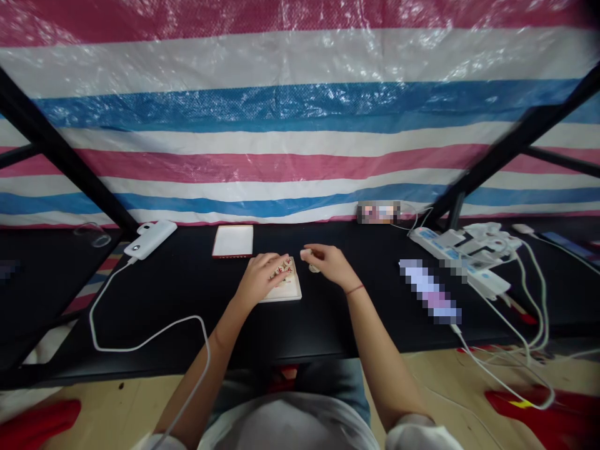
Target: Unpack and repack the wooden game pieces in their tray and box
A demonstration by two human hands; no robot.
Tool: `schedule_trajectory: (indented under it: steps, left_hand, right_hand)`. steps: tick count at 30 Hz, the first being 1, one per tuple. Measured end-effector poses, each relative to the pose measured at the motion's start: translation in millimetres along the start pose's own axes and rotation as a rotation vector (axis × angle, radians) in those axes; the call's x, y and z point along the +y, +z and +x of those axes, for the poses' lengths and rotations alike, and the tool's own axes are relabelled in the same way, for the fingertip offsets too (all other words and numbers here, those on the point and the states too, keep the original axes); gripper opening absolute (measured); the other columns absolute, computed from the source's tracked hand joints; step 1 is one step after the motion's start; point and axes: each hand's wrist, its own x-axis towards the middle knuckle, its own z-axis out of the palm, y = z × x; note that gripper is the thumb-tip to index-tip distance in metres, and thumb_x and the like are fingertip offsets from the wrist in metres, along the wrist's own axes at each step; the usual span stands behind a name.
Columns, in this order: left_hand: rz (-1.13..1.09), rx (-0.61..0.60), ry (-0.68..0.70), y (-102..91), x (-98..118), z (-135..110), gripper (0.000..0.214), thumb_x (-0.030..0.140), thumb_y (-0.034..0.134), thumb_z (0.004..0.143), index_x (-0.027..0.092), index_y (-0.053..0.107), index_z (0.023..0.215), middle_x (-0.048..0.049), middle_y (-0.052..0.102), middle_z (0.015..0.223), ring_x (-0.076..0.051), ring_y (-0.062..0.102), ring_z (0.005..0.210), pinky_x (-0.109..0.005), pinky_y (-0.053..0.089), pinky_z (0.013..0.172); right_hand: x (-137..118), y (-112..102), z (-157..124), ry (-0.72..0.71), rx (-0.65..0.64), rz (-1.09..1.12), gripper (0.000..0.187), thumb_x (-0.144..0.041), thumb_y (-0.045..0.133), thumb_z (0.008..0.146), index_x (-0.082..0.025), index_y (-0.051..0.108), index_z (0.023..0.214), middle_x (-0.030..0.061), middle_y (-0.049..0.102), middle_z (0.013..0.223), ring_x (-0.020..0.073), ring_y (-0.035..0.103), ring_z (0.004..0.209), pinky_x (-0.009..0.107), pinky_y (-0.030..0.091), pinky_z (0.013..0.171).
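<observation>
A small pale wooden board (289,289) with red-marked round pieces lies on the black table (197,294) in front of me. My left hand (262,275) rests on the board with its fingers curled over the pieces. My right hand (328,261) hovers just right of the board, and its fingers pinch a small pale round piece (305,254). Another pale piece (313,269) lies on the table under that hand.
A white box lid with a red edge (233,241) lies behind the board. A white power bank (150,239) with a long cable sits at the left. Power strips and tangled cables (464,253) crowd the right. A striped tarp hangs behind.
</observation>
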Motion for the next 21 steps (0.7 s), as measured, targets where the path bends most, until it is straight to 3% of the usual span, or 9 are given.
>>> schedule_trajectory:
  steps: [5, 11, 17, 21]
  left_hand:
    - [-0.141, -0.021, 0.061, 5.2, 12.6, 6.5, 0.029, 0.034, 0.054, 0.093, 0.026, 0.059, 0.12, -0.0057, 0.066, 0.115, -0.02, 0.062, 0.106, -0.035, 0.048, 0.094]
    - [-0.26, -0.042, 0.029, 5.3, 18.1, 1.5, 0.013, 0.023, 0.058, 0.086, 0.023, 0.061, 0.099, -0.0038, 0.069, 0.103, -0.018, 0.065, 0.097, -0.032, 0.051, 0.087]
    - [-0.1, -0.18, 0.035, -0.4, 21.4, 3.0, 0.017, 0.018, 0.058, 0.081, 0.024, 0.063, 0.096, -0.0031, 0.067, 0.106, -0.021, 0.059, 0.103, -0.038, 0.041, 0.093]
    - [-0.037, -0.294, 0.055, 0.9, 22.1, 7.6, 0.007, 0.02, 0.06, 0.08, 0.024, 0.063, 0.085, -0.0011, 0.07, 0.096, -0.021, 0.059, 0.099, -0.038, 0.037, 0.089]
  right_hand:
    - [-8.2, 23.1, -26.7, -0.064, -0.098, 0.326, 0.047, -0.049, 0.067, 0.078, -0.015, 0.069, 0.111, 0.0076, 0.074, 0.09, 0.0192, 0.068, 0.082, 0.03, 0.053, 0.076]
    - [-2.0, 32.2, -35.5, -0.015, -0.195, 0.455, 0.048, -0.05, 0.068, 0.076, -0.013, 0.069, 0.107, 0.0079, 0.073, 0.085, 0.0199, 0.068, 0.08, 0.033, 0.054, 0.077]
    - [12.3, 24.4, -40.2, 0.085, -0.002, 0.465, 0.05, -0.053, 0.069, 0.074, -0.014, 0.068, 0.105, 0.0071, 0.072, 0.087, 0.0178, 0.066, 0.079, 0.032, 0.052, 0.078]
    - [18.1, 18.9, -45.4, 0.117, 0.045, 0.468, 0.052, -0.055, 0.069, 0.073, -0.014, 0.068, 0.105, 0.0064, 0.071, 0.084, 0.0168, 0.065, 0.076, 0.032, 0.052, 0.076]
